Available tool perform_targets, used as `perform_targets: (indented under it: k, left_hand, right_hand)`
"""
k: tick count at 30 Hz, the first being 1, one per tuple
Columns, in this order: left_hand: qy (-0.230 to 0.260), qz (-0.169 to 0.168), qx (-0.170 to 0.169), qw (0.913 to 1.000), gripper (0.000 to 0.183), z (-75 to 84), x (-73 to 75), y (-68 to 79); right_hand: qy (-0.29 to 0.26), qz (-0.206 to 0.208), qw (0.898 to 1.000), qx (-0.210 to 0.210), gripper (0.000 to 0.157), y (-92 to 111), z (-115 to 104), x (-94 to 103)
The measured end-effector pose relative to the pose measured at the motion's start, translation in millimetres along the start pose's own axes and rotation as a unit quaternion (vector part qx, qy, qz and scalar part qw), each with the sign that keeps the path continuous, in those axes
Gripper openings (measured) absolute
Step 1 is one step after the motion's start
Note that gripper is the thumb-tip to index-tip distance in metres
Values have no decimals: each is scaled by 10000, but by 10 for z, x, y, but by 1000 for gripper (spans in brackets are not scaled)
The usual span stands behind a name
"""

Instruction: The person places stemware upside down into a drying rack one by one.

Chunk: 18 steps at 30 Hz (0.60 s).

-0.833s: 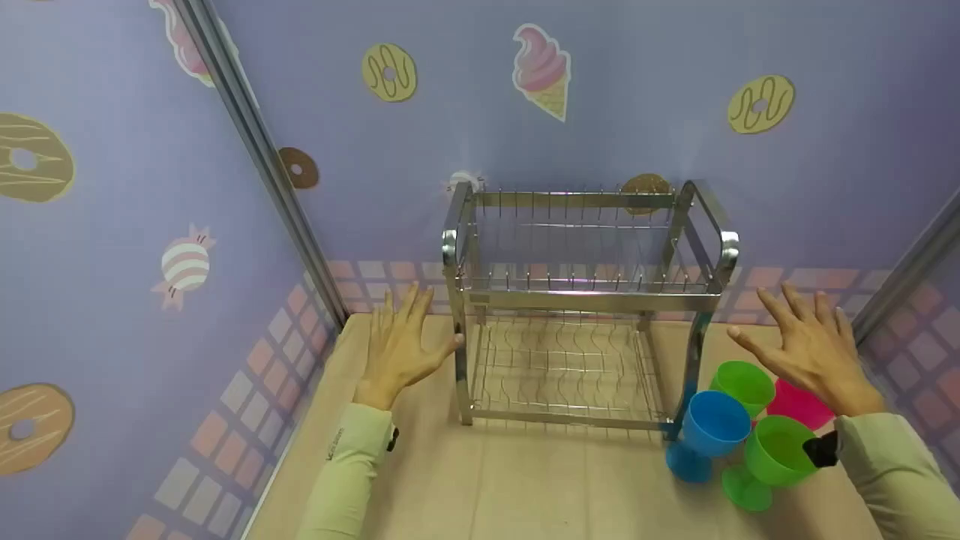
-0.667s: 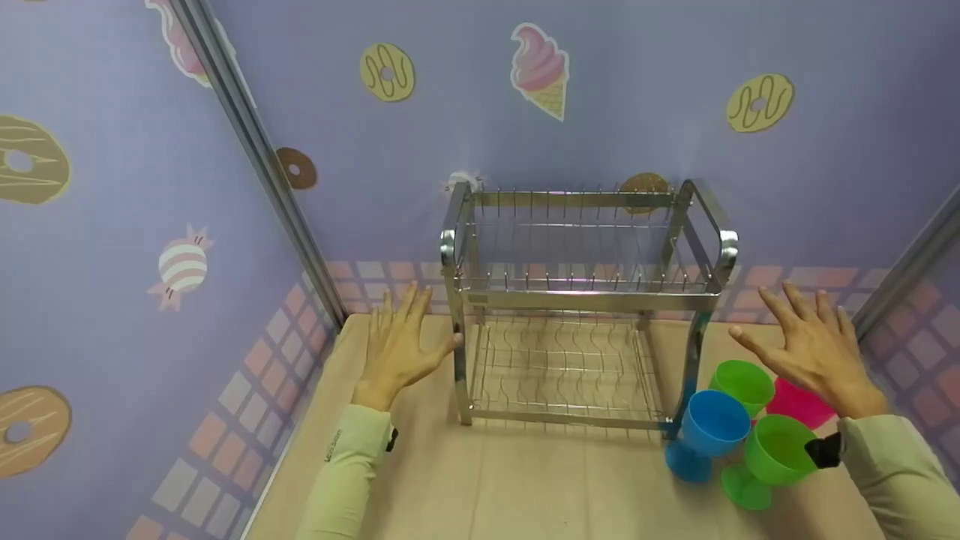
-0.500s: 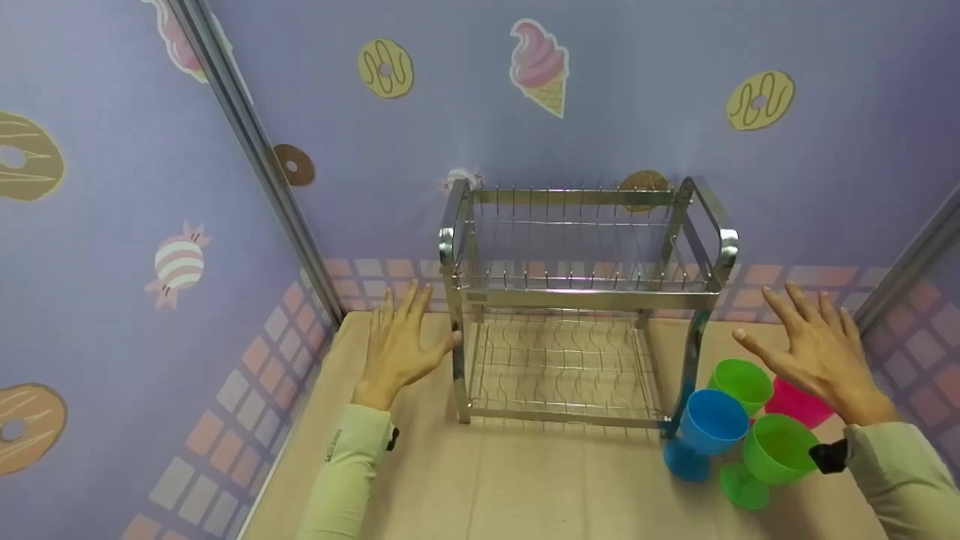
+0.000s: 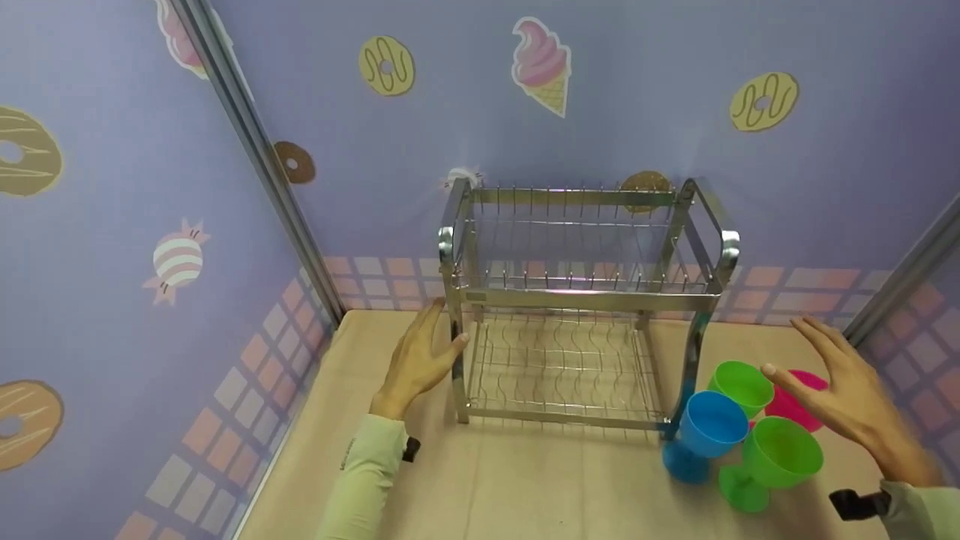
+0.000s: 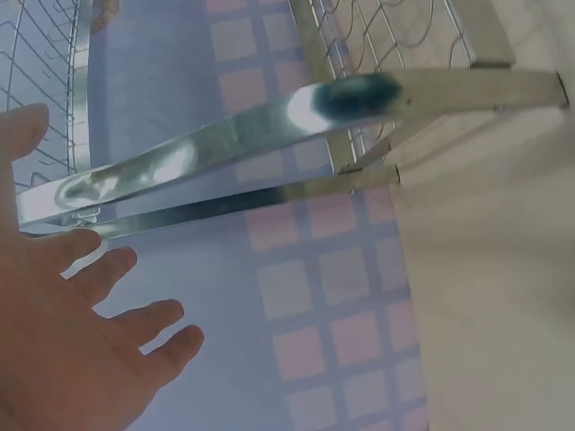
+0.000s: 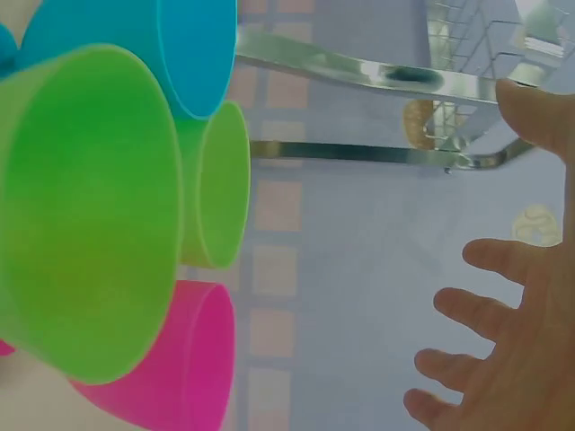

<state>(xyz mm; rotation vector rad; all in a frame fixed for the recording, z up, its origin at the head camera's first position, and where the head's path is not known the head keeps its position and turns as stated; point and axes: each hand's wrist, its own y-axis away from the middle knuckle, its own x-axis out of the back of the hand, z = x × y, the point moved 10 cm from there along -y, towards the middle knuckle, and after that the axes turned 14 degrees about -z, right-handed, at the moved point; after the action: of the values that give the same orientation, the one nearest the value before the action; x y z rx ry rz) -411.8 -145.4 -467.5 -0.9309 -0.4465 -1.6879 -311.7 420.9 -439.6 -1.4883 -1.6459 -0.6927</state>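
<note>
A two-tier metal dish rack stands upright against the back wall. My left hand hovers at its left side with fingers extended, holding nothing; the left wrist view also shows that hand apart from the rack's side frame. My right hand, fingers spread and holding nothing, is above and to the right of several plastic goblets. These are a blue goblet, a green goblet, another green goblet behind, and a pink goblet partly hidden by the others.
The goblets stand close together at the rack's front right leg. Purple printed walls enclose the pale table at the back and sides. A metal corner post rises at the left.
My right hand has drawn back to the right and down, turning sideways and uncovering more of the pink goblet. My left hand has turned and shifted slightly right. The goblets and rack stay put.
</note>
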Motion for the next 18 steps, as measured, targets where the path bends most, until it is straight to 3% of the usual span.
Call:
perform_targets:
  k: [5,11,18]
  left_hand:
    - [807,165,-216,9964,72,-32,-91,-2]
    - [1945,477,-461,9787,57,-71,-195,-15]
    - [2408,896,-630,9644,58,-120,-231,-24]
  right_hand:
    - [-362,225,9990,95,88,225,22,-35]
    - [-617,655,9959,-98,87,558,154,-63]
    - [-578,1082,9912,-498,88,850,299,-204]
